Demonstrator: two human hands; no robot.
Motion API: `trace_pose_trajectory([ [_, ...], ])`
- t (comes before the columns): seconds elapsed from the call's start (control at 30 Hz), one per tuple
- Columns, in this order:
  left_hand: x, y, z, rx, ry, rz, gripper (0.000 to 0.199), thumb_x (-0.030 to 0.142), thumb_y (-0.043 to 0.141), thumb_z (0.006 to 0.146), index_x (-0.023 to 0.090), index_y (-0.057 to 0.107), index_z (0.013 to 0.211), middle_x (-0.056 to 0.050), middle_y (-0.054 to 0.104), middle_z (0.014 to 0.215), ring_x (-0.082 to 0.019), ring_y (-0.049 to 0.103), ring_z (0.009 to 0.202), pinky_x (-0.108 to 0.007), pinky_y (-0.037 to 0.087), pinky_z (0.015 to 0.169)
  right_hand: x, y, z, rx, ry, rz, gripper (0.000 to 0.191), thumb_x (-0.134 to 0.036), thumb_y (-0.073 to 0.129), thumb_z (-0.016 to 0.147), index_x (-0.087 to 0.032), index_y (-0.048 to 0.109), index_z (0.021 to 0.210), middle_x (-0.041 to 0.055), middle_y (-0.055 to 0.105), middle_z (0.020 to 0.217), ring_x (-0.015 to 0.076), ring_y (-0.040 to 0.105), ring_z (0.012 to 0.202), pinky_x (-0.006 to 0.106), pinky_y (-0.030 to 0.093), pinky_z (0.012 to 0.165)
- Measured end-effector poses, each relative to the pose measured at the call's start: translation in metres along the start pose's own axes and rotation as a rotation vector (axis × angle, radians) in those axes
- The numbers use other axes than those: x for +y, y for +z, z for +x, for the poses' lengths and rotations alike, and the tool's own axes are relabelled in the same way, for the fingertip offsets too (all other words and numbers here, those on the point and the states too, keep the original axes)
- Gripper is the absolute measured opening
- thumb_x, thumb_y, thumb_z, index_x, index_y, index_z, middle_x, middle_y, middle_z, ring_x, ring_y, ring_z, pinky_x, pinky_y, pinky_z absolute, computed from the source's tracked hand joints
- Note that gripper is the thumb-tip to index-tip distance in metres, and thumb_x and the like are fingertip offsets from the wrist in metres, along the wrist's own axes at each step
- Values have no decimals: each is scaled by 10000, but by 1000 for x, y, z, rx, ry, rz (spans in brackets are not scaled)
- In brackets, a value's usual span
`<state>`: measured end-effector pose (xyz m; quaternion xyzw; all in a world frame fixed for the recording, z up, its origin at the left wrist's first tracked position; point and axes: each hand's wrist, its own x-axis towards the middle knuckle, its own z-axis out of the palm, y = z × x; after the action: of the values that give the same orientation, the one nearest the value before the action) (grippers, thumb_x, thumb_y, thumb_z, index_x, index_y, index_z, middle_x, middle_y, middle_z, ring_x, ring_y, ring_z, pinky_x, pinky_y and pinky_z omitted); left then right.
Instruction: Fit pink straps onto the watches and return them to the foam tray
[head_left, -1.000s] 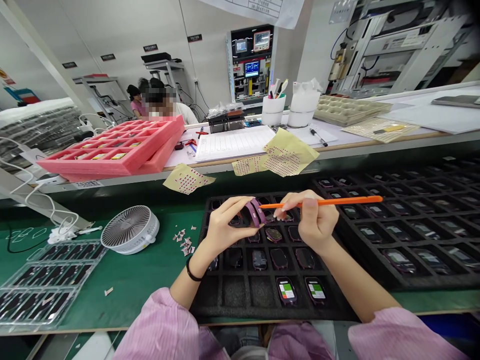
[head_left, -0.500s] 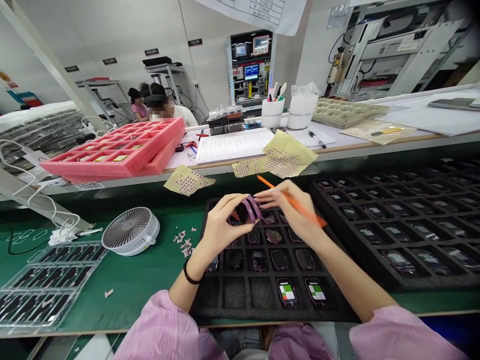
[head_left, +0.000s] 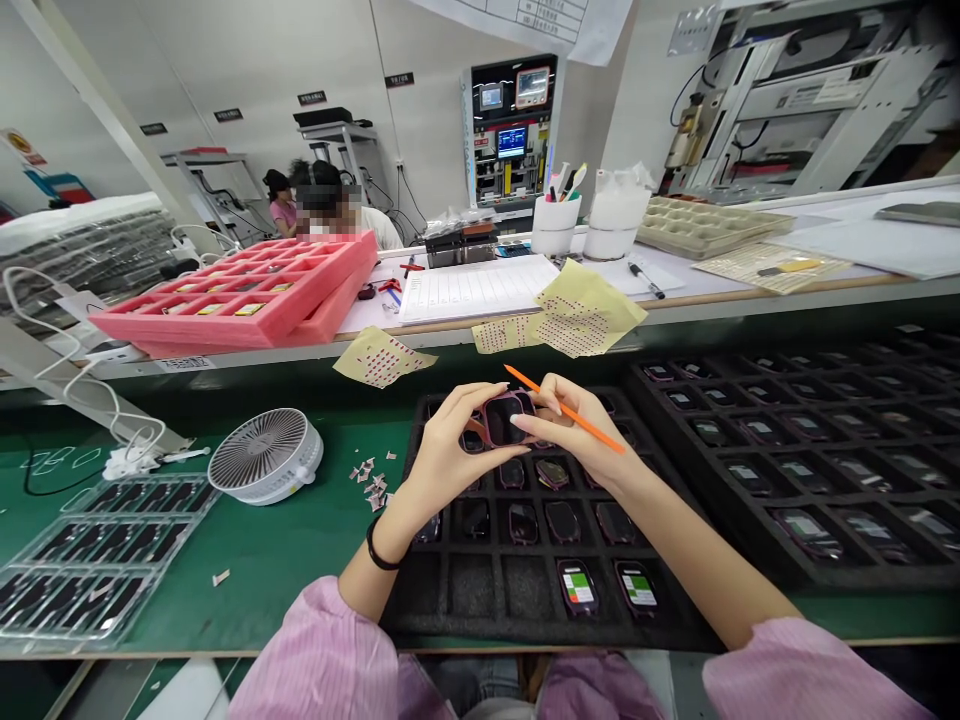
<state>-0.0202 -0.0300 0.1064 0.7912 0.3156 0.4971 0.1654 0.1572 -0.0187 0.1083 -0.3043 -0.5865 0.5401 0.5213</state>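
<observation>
A purple-framed watch piece (head_left: 501, 420) with a dark face is held above the black foam tray (head_left: 480, 630). My left hand (head_left: 454, 440) grips it by its edges from the left. My right hand (head_left: 577, 425) has an orange stick (head_left: 592, 427) between its fingers, and its thumb touches the watch piece's face. Below both hands, more watch pieces lie in the tray's compartments. Two in the front row, one of them at the far right (head_left: 636, 588), show a white and green label.
A second black tray (head_left: 675, 500) of watch pieces stands at the right. Left are a white fan (head_left: 264, 455), small scraps (head_left: 373, 483) and clear trays (head_left: 112, 560). On the shelf are pink foam trays (head_left: 247, 295) and yellow sheets (head_left: 589, 310). Two people sit far back.
The watch piece has turned so its dark face shows. My right thumb has come onto it, and the orange stick lies closer along my right hand. The view has shifted slightly.
</observation>
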Motion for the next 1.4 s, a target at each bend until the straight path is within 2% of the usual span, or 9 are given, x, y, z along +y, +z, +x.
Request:
trace_pose_trajectory([
  [0.1, 1, 0, 0, 3, -9, -14, 481, 305, 762, 760, 206, 592, 1199, -112, 611, 1162, -216, 613, 1048, -245, 592, 678, 1, -1, 0, 4, -9, -7, 489, -414, 786, 703, -220, 339, 657, -73, 453, 628, 81, 448, 535, 245, 504, 562],
  [0.23, -1, -1, -2, 26, -65, -108, 487, 300, 778, 744, 206, 585, 1181, -101, 629, 1132, -203, 638, 1000, -247, 593, 695, 2, -4, -2, 14, -45, -32, 420, -404, 723, 784, -216, 368, 663, -23, 510, 711, 141, 583, 771, 244, 506, 648],
  [0.4, -4, -4, -2, 66, -134, -243, 517, 296, 789, 733, 196, 558, 1184, -110, 636, 1146, -210, 663, 986, -281, 600, 754, -2, -5, -7, 50, -68, -71, 415, -402, 710, 797, -224, 358, 669, 28, 587, 793, 220, 621, 981, 264, 513, 641],
  [0.73, -5, -8, -1, 105, -123, -239, 546, 301, 784, 739, 198, 552, 1223, -107, 638, 1164, -202, 666, 1002, -289, 596, 801, -11, -2, -11, 84, -147, -120, 415, -405, 702, 806, -223, 356, 663, 52, 681, 895, 200, 663, 880, 281, 523, 641],
  [0.93, -1, -10, -2, 177, -119, -243, 342, 293, 797, 717, 185, 694, 1024, -112, 619, 1159, -245, 631, 1084, -295, 594, 785, -10, -1, -9, 97, -168, -140, 417, -413, 700, 803, -222, 356, 663, 53, 681, 912, 175, 656, 792, 275, 513, 622],
  [1.03, 1, -11, -2, 179, -160, -277, 466, 302, 800, 713, 200, 664, 1147, -108, 632, 1152, -220, 657, 1011, -295, 595, 792, -10, -1, -9, 110, -177, -159, 422, -418, 697, 803, -225, 352, 658, 49, 672, 901, 181, 654, 800, 272, 501, 623],
  [1.17, -6, -19, -21, 89, -234, -260, 661, 300, 782, 736, 216, 526, 1339, -107, 640, 1162, -204, 663, 984, -306, 591, 817, 6, 4, -25, 132, -178, -264, 421, -419, 677, 816, -227, 346, 642, 46, 669, 870, 172, 640, 745, 279, 488, 640],
  [1.33, -19, -39, -89, -235, -294, -86, 470, 249, 735, 779, 231, 602, 1229, -106, 624, 1184, -221, 620, 1089, -311, 574, 842, 62, 30, -78, 55, -117, -474, 375, -338, 578, 872, -236, 323, 617, 55, 648, 740, 185, 633, 673, 283, 473, 611],
  [1.4, -20, -44, -118, -312, -327, -6, 440, 233, 720, 790, 229, 605, 1214, -103, 638, 1166, -217, 618, 1089, -340, 553, 895, 86, 46, -98, 49, -101, -520, 353, -286, 515, 895, -243, 287, 629, 48, 620, 698, 171, 600, 616, 279, 458, 579],
])
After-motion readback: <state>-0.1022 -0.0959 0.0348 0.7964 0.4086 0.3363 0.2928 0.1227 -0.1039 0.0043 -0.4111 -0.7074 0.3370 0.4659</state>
